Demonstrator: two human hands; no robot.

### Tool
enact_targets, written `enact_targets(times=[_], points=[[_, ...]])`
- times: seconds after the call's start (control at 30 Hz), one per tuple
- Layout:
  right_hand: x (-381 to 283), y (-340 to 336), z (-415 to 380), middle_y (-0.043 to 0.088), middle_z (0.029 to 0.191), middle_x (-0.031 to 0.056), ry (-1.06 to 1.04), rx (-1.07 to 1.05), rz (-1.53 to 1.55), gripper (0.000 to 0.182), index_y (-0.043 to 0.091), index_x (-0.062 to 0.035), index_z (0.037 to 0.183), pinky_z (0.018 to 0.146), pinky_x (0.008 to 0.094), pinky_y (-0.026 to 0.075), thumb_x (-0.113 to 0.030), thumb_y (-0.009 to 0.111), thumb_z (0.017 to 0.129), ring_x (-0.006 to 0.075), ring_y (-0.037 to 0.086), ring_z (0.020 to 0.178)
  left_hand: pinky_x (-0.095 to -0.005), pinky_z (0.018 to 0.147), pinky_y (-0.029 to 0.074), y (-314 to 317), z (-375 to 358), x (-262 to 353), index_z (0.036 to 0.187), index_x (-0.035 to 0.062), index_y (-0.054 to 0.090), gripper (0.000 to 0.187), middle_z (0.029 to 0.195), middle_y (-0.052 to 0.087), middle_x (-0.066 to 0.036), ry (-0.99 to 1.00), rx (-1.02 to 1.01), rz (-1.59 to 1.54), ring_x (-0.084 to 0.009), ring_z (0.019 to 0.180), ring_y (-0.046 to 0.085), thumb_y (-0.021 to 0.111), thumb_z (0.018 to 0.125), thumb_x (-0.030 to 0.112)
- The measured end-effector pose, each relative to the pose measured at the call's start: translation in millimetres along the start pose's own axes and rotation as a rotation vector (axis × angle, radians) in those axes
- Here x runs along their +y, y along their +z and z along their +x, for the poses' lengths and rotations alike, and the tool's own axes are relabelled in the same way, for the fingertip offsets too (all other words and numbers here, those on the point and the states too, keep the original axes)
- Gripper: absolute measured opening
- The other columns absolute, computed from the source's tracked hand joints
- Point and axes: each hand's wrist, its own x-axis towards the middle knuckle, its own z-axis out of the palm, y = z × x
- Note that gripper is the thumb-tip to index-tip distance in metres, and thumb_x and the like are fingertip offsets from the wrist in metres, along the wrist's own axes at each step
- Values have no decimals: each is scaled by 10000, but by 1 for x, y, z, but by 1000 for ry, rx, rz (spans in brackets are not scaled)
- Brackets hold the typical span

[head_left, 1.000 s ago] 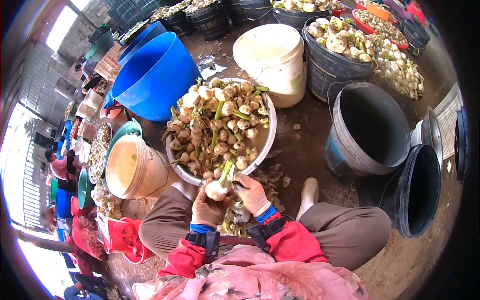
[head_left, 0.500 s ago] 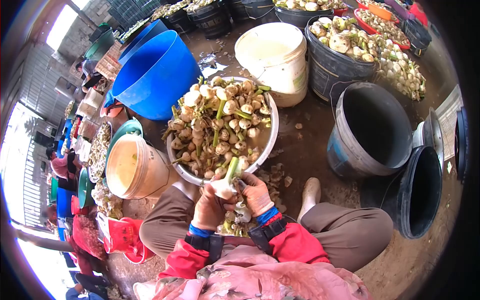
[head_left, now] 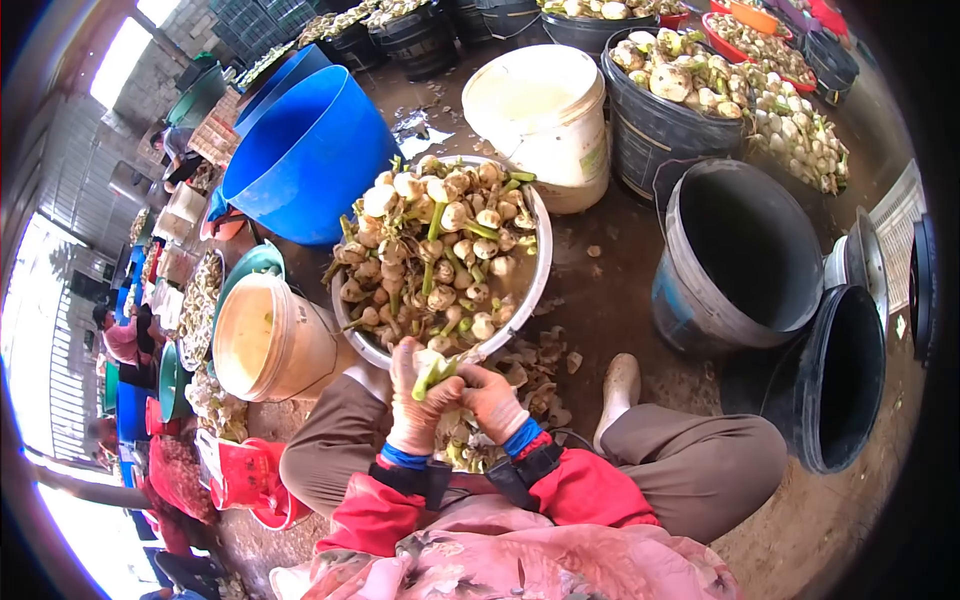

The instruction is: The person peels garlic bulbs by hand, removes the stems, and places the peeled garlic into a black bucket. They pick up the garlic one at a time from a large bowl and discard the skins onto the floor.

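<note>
A garlic bulb with a thick green stem (head_left: 434, 373) is in my left hand (head_left: 414, 408), whose thumb and fingers are closed around it. The stem now points down and to the left. My right hand (head_left: 491, 402) is closed against the same garlic from the right, and its fingertips are partly hidden. Just beyond both hands stands a wide white-rimmed basin (head_left: 545, 255) heaped with garlic bulbs (head_left: 440, 240), some with green stems. Beneath my hands lies a pile of peeled skins and trimmings (head_left: 465, 440) between my legs.
Left of the basin stand a blue tub (head_left: 310, 155) and a cream bucket (head_left: 270, 340). A white bucket (head_left: 545, 130) and a black bucket full of garlic (head_left: 670, 130) are beyond it. Dark buckets (head_left: 740, 260) stand at right. Other people (head_left: 125, 335) sit far left.
The garlic has turned in my hands: its stem pointed up and now tips down to the left. My left fingers have straightened upward along it, and my right hand has shifted slightly left.
</note>
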Motion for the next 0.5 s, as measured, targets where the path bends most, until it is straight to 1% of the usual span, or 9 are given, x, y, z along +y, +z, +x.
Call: enact_targets(times=[0.07, 0.1, 0.13, 0.2, 0.27, 0.33, 0.4, 0.43, 0.5], points=[[-9, 3, -1, 624, 1011, 32, 52, -56, -71, 299, 593, 2, 1116, 804, 261, 460, -131, 641, 852, 104, 561, 907, -290, 805, 455, 14, -1, 46, 1290, 32, 369, 785, 1125, 498, -55, -197, 3, -178, -168, 941, 517, 822, 670, 195], [-14, 7, -1, 622, 973, 23, 128, -71, 5, 276, 603, 6, 1095, 797, 253, 454, -74, 628, 832, 103, 559, 890, -277, 762, 466, 12, 6, 43, 1191, 23, 479, 602, 987, 569, -34, -197, 64, -235, -137, 847, 549, 780, 728, 263], [-20, 10, -2, 620, 935, 14, 205, -84, 79, 264, 614, 11, 1073, 790, 245, 447, -18, 616, 811, 101, 557, 873, -270, 751, 467, 7, 11, 44, 1043, 17, 577, 443, 931, 599, -42, -251, 19, -263, -136, 838, 566, 717, 782, 347], [-30, 6, -2, 627, 941, 19, 151, -18, -73, 261, 623, 7, 1066, 775, 244, 451, -11, 624, 806, 96, 557, 856, -265, 750, 464, 12, 5, 45, 960, 20, 618, 348, 882, 615, -36, -318, 170, -411, -131, 821, 575, 679, 813, 329], [-26, -5, 2, 634, 945, 23, 88, 137, -146, 252, 626, 3, 1064, 756, 236, 453, -11, 619, 812, 93, 560, 841, -273, 738, 475, 15, 1, 46, 959, 11, 621, 324, 894, 616, -57, -333, 138, -306, -146, 813, 585, 666, 807, 294], [-18, -13, 5, 637, 946, 28, 65, 168, -198, 247, 625, 11, 1053, 742, 232, 457, 16, 601, 807, 100, 565, 833, -279, 728, 483, 9, -1, 35, 940, -3, 632, 273, 896, 617, -79, -287, 126, -104, -164, 798, 596, 637, 793, 227], [-5, -22, 12, 639, 940, 36, 29, 295, -108, 259, 619, 17, 1054, 749, 229, 456, 42, 583, 798, 105, 567, 838, -287, 747, 488, 1, -8, 34, 1031, -18, 607, 348, 917, 622, -77, -337, 54, -233, -176, 855, 592, 663, 807, 242], [0, -30, 15, 638, 942, 53, 8, 348, -201, 260, 615, 21, 1047, 733, 240, 469, 50, 575, 791, 127, 582, 840, -287, 747, 488, 3, -12, 40, 1031, -18, 607, 348, 917, 622, -77, -339, 54, -232, -176, 855, 592, 663, 807, 242], [14, -56, 22, 640, 923, 63, 0, 442, -155, 244, 615, 23, 1033, 721, 246, 475, 44, 576, 792, 138, 590, 832, -304, 744, 506, 8, -23, 56, 1090, -14, 572, 403, 984, 610, -106, -380, -80, -412, -207, 876, 600, 662, 797, 248]])
